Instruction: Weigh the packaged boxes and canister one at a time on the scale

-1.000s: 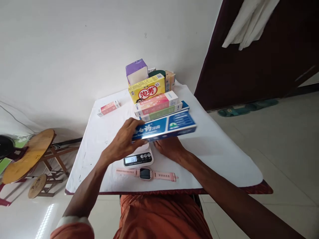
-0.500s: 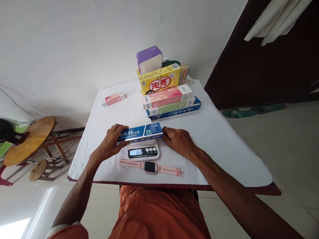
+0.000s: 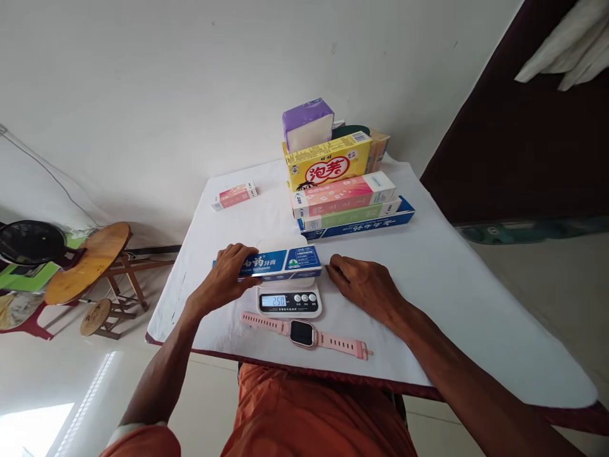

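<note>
A blue toothpaste box (image 3: 304,259) lies across the back of a small white scale (image 3: 311,308), whose lit display reads about 250. My left hand (image 3: 229,273) grips the box near its left end, thumb in front and fingers over the top. Just beyond the box's right end is my right hand (image 3: 364,285), its fingers curled together, apart from the box by a small gap; whether anything is in them is hidden. In front of the scale a pink-strapped watch (image 3: 302,333) lies flat on the white cloth.
Behind stand a pink box (image 3: 345,195), a green box (image 3: 352,216), another blue box (image 3: 380,223), a yellow box (image 3: 328,166) and a purple pack (image 3: 309,124). A small pink box (image 3: 235,195) lies at the table's (image 3: 476,317) back left. Stools (image 3: 98,317) stand left.
The view has shifted, so things appear further right. My right hand has come slightly away from the box's end. My left hand covers more of its lettering. The display went from about 363 to 250.
</note>
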The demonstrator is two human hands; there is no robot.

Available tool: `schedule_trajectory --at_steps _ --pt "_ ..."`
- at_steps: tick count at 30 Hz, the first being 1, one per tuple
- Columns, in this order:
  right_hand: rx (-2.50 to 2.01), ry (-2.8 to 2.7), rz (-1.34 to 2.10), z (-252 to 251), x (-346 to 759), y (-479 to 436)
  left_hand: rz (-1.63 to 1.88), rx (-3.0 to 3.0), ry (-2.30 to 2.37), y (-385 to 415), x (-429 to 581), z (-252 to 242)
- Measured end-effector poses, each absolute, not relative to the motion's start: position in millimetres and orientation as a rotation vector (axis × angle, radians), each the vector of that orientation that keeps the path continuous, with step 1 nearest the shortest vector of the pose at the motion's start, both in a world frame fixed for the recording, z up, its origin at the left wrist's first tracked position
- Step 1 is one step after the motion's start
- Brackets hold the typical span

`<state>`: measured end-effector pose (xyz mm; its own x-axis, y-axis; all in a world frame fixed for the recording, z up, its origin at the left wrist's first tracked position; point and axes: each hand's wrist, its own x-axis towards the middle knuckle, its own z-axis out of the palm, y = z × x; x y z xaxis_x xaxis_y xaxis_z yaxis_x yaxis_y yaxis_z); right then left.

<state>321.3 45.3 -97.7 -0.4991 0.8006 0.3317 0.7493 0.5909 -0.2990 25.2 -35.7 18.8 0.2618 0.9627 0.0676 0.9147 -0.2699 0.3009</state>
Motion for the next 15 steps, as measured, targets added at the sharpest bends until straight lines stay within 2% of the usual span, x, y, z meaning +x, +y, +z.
schedule_trajectory --at_steps 6,9,15 --pt "-1.175 -2.349 0.097 -105 321 46 0.482 2.252 2.136 -6 -46 51" --pt "-1.171 -2.332 0.086 -107 321 47 0.482 2.167 2.362 53 -71 54" --pt "-1.162 -2.283 0.066 -111 322 50 0.257 1.88 2.557 177 -78 32"
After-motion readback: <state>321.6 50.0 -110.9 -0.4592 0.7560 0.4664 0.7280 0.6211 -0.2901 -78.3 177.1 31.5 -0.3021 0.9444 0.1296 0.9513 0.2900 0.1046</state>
